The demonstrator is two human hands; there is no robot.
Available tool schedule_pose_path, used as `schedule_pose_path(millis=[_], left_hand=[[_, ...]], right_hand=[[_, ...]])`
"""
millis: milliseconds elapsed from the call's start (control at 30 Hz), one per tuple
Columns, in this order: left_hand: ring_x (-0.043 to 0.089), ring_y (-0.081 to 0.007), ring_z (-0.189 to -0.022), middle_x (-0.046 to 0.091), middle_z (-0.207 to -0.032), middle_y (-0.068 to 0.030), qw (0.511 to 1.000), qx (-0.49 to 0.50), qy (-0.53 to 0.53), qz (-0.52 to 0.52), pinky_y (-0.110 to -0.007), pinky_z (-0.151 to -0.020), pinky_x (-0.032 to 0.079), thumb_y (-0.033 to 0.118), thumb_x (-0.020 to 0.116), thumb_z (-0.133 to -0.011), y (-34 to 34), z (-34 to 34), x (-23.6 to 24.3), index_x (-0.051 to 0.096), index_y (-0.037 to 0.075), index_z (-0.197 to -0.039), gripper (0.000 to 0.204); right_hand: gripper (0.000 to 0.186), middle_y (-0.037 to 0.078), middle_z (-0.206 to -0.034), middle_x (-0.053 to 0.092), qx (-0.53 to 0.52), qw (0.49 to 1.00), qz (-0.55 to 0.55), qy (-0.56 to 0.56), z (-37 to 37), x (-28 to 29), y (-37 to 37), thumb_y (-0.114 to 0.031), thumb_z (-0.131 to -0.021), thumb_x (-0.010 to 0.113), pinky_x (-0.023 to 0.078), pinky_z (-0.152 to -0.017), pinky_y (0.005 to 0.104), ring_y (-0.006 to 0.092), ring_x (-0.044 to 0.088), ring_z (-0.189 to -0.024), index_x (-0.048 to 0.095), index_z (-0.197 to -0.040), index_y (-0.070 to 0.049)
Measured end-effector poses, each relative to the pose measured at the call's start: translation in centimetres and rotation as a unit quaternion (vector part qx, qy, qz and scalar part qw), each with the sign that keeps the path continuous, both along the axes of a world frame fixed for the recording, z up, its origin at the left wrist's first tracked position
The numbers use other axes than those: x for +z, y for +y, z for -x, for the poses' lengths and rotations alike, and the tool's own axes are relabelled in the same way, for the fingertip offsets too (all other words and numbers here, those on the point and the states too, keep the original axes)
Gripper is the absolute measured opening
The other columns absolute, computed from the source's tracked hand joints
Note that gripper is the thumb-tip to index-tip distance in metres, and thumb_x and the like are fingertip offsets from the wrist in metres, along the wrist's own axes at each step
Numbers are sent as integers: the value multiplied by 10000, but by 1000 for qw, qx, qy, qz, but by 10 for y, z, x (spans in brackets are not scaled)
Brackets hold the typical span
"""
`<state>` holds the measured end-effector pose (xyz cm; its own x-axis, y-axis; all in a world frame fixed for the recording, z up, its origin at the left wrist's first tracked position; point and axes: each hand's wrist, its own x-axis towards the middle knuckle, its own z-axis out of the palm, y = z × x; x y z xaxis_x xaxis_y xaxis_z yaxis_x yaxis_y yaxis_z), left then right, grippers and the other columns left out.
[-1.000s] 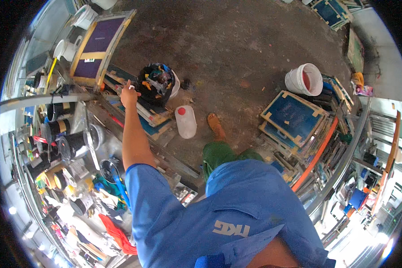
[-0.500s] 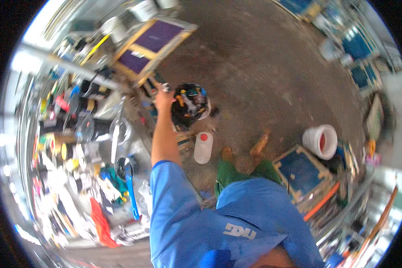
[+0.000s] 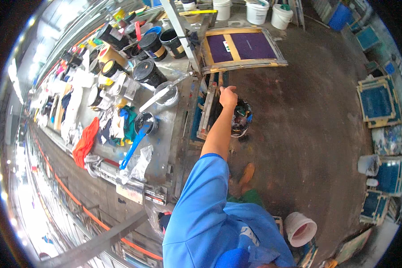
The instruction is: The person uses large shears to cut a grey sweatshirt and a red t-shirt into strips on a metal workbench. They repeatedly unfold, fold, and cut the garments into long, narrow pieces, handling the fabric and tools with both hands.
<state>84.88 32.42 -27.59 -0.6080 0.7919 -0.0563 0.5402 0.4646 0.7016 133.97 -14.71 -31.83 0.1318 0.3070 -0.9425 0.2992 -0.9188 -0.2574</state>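
Note:
My left arm reaches forward, and my left hand (image 3: 228, 97) is closed, with the fingers curled in. Whatever it may hold is hidden. Below the hand stands a dark bucket (image 3: 242, 117) filled with mixed scraps, partly covered by my forearm. Just left of the hand, framed screens (image 3: 207, 114) stand upright beside the table's edge. Past the hand lies a wooden-framed screen (image 3: 254, 47) with two purple panels. My right hand is out of the picture.
A metal table (image 3: 163, 152) on the left bears black tubs (image 3: 148, 73), rags, and a blue-handled tool (image 3: 134, 147). White buckets (image 3: 257, 12) stand at the back, another pail (image 3: 300, 228) near my feet. Blue screens (image 3: 379, 100) lean along the right.
My view has swung left, so the table shows more fully and the scene has shifted right. My left hand stays stretched out above the scrap bucket. The white jug has left view.

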Motion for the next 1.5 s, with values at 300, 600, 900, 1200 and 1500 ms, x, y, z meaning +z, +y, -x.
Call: schedule_pose_path(millis=[300, 600, 900, 1200, 1500], left_hand=[[609, -427, -817, 624, -909, -232, 993, -99, -70, -19, -509, -701, 483, 222, 533, -887, -175, -49, -137, 602, 18, -910, 216], [659, -335, -1003, 691, -1053, -177, 911, 37, -160, 378, -454, -871, 508, 351, 620, -835, -602, -33, -158, 685, 77, -1112, 395], [685, -286, -913, 707, -947, -168, 843, 419, -326, 85, -379, -809, 532, 297, 674, -816, -760, -21, -115, 706, 71, -1049, 326], [667, -202, -783, 690, -937, -109, 776, 539, -325, 45, -339, -668, 529, 242, 643, -853, -912, -55, -137, 668, 56, -1067, 284], [623, -159, -649, 670, -850, -56, 510, 717, -455, -138, -301, -509, 477, 164, 550, -943, -989, -83, -144, 645, 106, -1096, 190]], right_hand=[[144, 163, -799, 672, 201, 977, 74, 1, -74, -17, 121, -96, -830, 614, 540, -541, 368, 252, 671, -659, 599, -880, 37], [161, 168, -782, 672, 501, 851, 157, -5, -26, -31, 253, -117, -828, 617, 543, -514, 379, 263, 674, -635, 620, -851, 43], [279, 93, -698, 629, 810, 558, 180, 11, 217, -137, 213, -298, -789, 655, 514, -504, 372, 234, 619, -584, 649, -787, -19], [263, 179, -790, 694, 938, 309, -102, 123, 507, -31, -87, -245, -804, 681, 517, -624, 391, 262, 682, -712, 688, -858, 12], [361, 15, -781, 584, 664, 518, -38, 537, 625, 132, -235, -190, -836, 761, 483, -605, 277, 111, 596, -671, 546, -1086, -43]])
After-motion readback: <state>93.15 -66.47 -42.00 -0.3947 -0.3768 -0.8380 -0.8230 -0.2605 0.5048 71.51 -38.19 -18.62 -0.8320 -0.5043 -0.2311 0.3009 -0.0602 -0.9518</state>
